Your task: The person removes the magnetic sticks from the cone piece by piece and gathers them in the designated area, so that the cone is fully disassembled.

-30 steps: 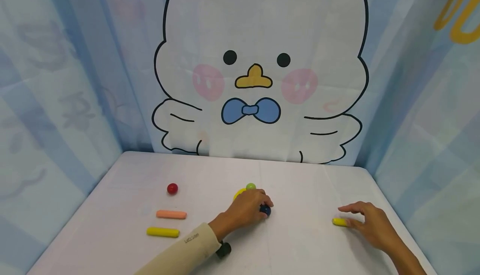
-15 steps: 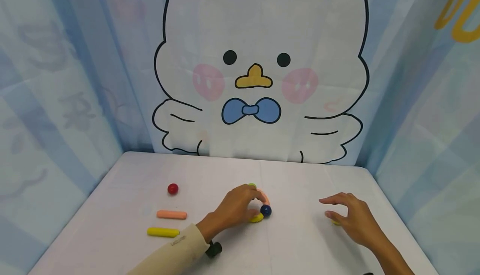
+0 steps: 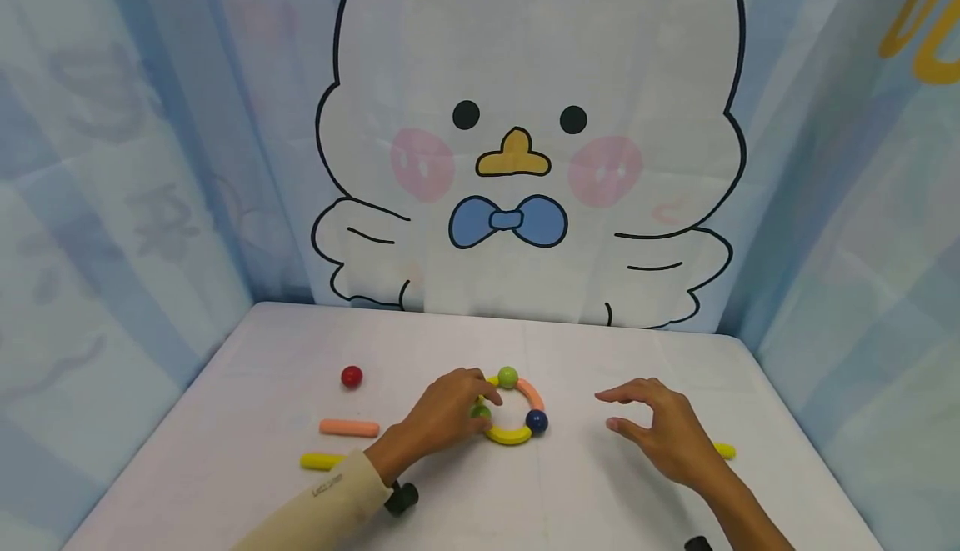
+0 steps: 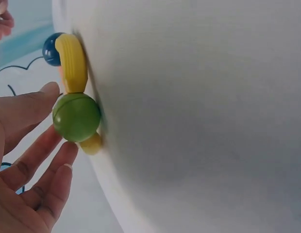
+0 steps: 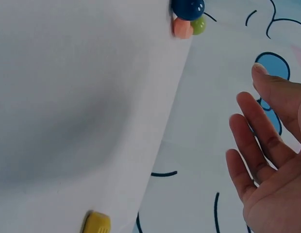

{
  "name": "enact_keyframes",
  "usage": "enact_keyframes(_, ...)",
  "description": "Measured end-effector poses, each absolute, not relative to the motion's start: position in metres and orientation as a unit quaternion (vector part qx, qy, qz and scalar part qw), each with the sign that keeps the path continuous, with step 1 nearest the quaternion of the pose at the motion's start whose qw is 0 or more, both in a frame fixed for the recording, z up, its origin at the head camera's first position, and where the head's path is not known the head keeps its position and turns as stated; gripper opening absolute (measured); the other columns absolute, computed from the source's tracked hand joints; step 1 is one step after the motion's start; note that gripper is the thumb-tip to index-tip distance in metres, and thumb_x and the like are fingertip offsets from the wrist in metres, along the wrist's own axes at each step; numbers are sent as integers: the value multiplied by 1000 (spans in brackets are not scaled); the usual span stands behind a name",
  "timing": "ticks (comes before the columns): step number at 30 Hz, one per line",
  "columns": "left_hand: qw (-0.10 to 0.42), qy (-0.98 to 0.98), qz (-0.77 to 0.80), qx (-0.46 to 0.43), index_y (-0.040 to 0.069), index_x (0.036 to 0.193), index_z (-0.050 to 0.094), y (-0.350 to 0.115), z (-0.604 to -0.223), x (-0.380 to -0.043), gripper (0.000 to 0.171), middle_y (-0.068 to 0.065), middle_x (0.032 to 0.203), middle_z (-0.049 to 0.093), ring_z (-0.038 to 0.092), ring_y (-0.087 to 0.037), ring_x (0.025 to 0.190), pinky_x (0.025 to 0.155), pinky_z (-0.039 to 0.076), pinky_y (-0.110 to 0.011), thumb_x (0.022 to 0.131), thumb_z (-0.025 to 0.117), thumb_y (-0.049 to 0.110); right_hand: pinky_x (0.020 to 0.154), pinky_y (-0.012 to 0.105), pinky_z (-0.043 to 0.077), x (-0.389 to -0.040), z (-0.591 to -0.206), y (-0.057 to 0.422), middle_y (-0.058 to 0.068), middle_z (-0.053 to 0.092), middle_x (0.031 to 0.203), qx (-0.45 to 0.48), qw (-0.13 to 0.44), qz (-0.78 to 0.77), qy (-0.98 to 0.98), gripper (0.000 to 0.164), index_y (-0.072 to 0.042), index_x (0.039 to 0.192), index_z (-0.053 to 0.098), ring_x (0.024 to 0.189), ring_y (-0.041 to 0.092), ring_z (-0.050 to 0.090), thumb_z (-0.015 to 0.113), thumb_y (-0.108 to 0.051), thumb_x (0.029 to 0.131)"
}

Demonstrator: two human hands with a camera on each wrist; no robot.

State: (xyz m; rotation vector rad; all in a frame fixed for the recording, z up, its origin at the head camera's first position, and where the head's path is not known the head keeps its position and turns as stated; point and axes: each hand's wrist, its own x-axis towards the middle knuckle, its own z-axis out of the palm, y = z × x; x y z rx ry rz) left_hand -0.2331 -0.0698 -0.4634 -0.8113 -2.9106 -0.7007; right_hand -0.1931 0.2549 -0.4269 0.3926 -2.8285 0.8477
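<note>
A ring of curved toy sticks and balls lies on the table mid-front. It shows a light green ball (image 3: 507, 378), an orange curved stick (image 3: 532, 394), a dark blue ball (image 3: 537, 422), a yellow curved stick (image 3: 509, 435) and a green ball (image 4: 76, 117). My left hand (image 3: 447, 408) holds this green ball at the ring's left side, thumb on one side and fingers on the other; some fingertips are hidden behind it. My right hand (image 3: 663, 428) hovers right of the ring, fingers spread from the thumb, nothing between them.
To the left lie a red ball (image 3: 352, 377), a straight orange stick (image 3: 349, 428) and a yellow stick (image 3: 321, 460), partly behind the left sleeve. Another yellow stick (image 3: 724, 451) lies behind my right wrist. A printed curtain (image 3: 525, 276) stands at the table's back edge.
My left hand has gone from the blue ball leftward to the green ball, uncovering most of the ring. My right hand has left the yellow stick at the right and moved left toward the ring.
</note>
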Motion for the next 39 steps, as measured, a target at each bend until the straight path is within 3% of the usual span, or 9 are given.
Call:
enact_keyframes(11, 18, -941, -218, -259, 20, 112, 82, -74, -467, -236, 30, 7, 104, 72, 64, -9, 95, 94, 58, -31, 84, 93, 22, 111, 62, 50, -203, -431, 219, -9, 77, 115, 145, 41, 312, -938, 37, -29, 120, 80, 121, 24, 66, 86, -11, 88)
enact_keyframes(17, 5, -936, -232, -263, 18, 110, 83, -73, -468, -238, 28, 7, 100, 68, 57, -6, 87, 84, 54, -24, 84, 92, 19, 113, 60, 48, -207, -440, 201, -10, 77, 113, 142, 13, 328, -934, 38, -31, 117, 80, 122, 22, 67, 87, -9, 87)
enact_keyframes(23, 6, -936, -234, -264, 17, 108, 83, -71, -469, -235, 27, 8, 96, 68, 56, -5, 84, 80, 51, -23, 83, 93, 18, 110, 57, 52, -210, -451, 189, -16, 76, 110, 172, 4, 339, -925, 37, -28, 114, 80, 115, 18, 69, 88, -6, 85)
enact_keyframes(33, 12, -933, -236, -270, 16, 105, 82, -68, -469, -232, 26, 7, 93, 69, 56, -4, 82, 82, 52, -25, 82, 94, 21, 106, 52, 55, -213, -461, 176, -12, 73, 108, 193, 7, 314, -929, 33, -27, 107, 82, 113, 17, 67, 91, -7, 82)
enact_keyframes(39, 6, -930, -248, -273, 16, 104, 82, -65, -470, -231, 26, 7, 93, 70, 56, -3, 81, 81, 50, -24, 82, 94, 21, 98, 39, 56, -216, -465, 172, -13, 70, 102, 208, 13, 308, -928, 32, -28, 102, 82, 106, 11, 65, 93, -9, 79)
